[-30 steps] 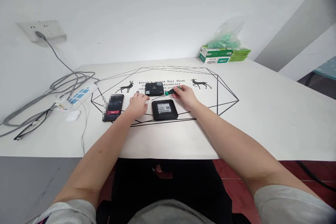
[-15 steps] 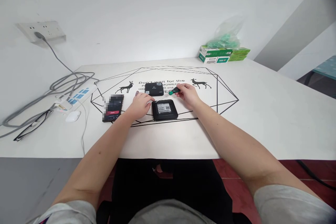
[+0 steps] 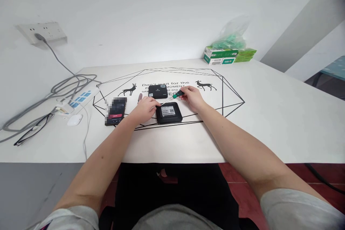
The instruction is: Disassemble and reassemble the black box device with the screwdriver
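In my right hand (image 3: 192, 97) is a screwdriver (image 3: 178, 94) with a green and black handle, its thin shaft slanting down to the left. The shaft's end meets the far left corner of a black square device (image 3: 169, 119), which lies flat with its white label up. At that same corner, the fingertips of my left hand (image 3: 147, 109) are pressed together beside the screwdriver's tip. What they pinch, if anything, is too small to make out. A brownish handle (image 3: 140, 97) sticks out behind the left hand, the rest of it hidden.
A second black box (image 3: 157, 91) lies just behind the device. To the left are a phone (image 3: 116, 111), a white earphone case (image 3: 74, 119), glasses (image 3: 33, 129) and a power strip (image 3: 82, 99) with cables. Green and white boxes (image 3: 221, 55) stand at the back right.
My left fingertips have shifted slightly right, closer to the screwdriver's tip, and more of the brownish handle shows. The screwdriver and the device are nearly where they were.
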A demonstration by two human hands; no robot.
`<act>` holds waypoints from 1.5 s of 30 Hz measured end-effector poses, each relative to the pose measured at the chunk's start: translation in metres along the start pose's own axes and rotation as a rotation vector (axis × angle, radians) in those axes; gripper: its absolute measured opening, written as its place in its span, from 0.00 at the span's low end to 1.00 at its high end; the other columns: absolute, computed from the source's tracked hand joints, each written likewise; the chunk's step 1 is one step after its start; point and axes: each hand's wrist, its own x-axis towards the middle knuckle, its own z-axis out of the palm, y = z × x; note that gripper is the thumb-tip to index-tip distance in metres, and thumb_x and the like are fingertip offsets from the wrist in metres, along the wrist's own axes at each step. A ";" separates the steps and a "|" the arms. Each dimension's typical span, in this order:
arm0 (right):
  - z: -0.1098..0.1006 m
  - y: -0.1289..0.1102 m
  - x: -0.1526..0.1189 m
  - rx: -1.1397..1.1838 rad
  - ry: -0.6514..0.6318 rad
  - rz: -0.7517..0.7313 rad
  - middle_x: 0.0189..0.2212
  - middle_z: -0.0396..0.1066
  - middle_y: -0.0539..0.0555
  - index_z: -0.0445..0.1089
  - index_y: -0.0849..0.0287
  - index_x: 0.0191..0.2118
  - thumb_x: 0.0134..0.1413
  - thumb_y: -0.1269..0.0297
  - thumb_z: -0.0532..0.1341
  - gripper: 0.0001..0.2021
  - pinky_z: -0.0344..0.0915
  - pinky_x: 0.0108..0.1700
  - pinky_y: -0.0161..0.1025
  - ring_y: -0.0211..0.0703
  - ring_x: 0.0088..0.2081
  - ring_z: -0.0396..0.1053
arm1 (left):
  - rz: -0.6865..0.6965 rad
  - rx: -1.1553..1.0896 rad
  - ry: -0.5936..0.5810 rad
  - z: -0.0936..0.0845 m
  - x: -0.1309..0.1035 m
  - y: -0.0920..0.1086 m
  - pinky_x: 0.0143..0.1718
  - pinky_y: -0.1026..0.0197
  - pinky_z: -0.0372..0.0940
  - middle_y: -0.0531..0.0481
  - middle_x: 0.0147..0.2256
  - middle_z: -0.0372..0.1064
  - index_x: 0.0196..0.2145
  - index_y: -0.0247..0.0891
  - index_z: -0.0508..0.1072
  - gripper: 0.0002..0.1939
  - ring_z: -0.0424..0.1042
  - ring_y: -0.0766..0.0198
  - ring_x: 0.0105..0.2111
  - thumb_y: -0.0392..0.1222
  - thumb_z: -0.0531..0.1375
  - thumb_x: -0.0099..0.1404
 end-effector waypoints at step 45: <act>0.001 -0.004 -0.011 0.068 -0.283 0.039 0.27 0.80 0.52 0.79 0.59 0.36 0.50 0.62 0.80 0.13 0.70 0.27 0.32 0.36 0.26 0.74 | -0.068 -0.136 0.019 -0.002 0.000 0.000 0.75 0.33 0.58 0.44 0.53 0.78 0.50 0.42 0.79 0.15 0.75 0.48 0.59 0.46 0.55 0.75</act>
